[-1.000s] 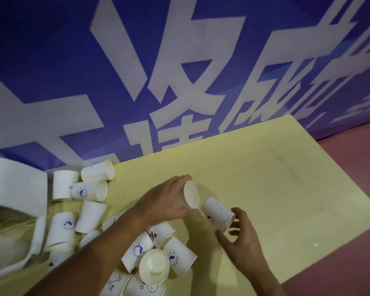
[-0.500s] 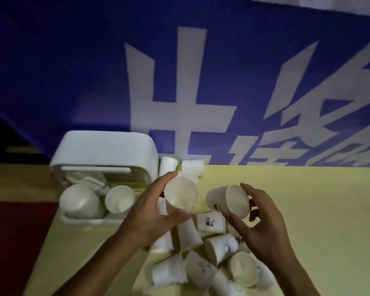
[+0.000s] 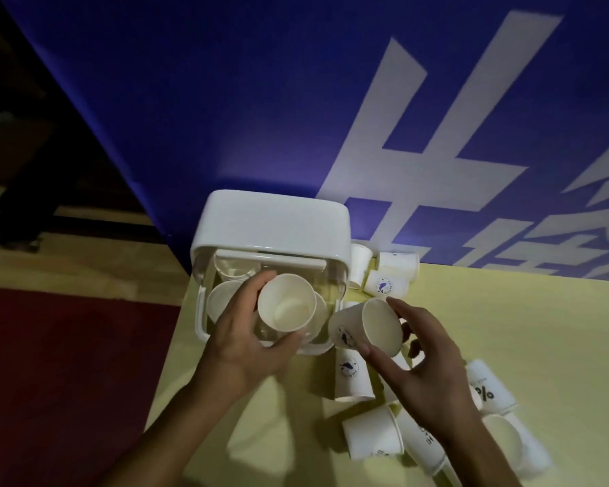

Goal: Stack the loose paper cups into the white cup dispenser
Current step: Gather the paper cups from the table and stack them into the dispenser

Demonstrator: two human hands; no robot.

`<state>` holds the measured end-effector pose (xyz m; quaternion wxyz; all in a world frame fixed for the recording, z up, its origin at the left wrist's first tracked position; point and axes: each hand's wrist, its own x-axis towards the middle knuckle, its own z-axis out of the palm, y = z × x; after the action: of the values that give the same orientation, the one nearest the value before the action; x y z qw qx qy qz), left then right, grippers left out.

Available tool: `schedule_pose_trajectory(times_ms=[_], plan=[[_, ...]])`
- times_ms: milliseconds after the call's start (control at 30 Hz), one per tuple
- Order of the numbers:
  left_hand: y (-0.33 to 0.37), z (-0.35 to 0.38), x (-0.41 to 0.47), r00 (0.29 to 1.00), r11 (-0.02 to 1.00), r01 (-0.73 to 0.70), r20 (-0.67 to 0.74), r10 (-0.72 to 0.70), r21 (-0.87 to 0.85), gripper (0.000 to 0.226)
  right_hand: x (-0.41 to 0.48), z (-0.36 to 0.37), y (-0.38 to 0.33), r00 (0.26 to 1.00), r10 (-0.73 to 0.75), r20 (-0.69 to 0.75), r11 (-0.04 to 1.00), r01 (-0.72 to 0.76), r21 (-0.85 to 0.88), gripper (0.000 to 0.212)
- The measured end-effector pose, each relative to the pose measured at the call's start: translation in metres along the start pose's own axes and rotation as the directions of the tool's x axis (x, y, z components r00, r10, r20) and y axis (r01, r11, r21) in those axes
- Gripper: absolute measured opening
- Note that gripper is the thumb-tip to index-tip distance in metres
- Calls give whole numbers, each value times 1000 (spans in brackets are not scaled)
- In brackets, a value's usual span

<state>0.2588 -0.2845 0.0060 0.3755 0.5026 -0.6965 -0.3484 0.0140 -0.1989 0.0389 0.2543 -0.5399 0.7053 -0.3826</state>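
The white cup dispenser (image 3: 278, 219) stands at the table's far left corner with its lid raised, and white cups (image 3: 222, 304) sit inside it. My left hand (image 3: 247, 349) grips a paper cup (image 3: 287, 302), mouth toward me, just over the dispenser's open compartment. My right hand (image 3: 426, 360) grips a second paper cup (image 3: 366, 326) tilted on its side, right of the dispenser. Several loose paper cups (image 3: 373, 434) lie on the table below and right of my right hand, and others (image 3: 387, 282) lie beside the dispenser by the banner.
The pale yellow table (image 3: 507, 328) ends at its left edge right beside the dispenser, with dark red floor (image 3: 67, 363) beyond. A blue banner with large white characters (image 3: 296, 100) stands directly behind the table.
The view swung left and the dispenser is now central. My left hand carried its cup from above the loose pile to over the dispenser opening; my right hand followed, still holding its cup.
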Motion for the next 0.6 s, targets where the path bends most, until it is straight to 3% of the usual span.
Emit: schedule_pose_trajectory(times_ms=[167, 333, 600], plan=[[3, 10, 12, 997, 1000, 1, 76, -2, 12, 82, 6, -1, -3, 1000, 5, -3, 1000, -5, -8, 64], [4, 16, 13, 998, 1000, 0, 56, -1, 6, 81, 10, -6, 0, 1000, 19, -20, 1000, -19, -5, 63], [-17, 33, 5, 989, 989, -28, 146, 7, 145, 79, 11, -10, 4, 999, 40, -20, 998, -40, -38, 69]])
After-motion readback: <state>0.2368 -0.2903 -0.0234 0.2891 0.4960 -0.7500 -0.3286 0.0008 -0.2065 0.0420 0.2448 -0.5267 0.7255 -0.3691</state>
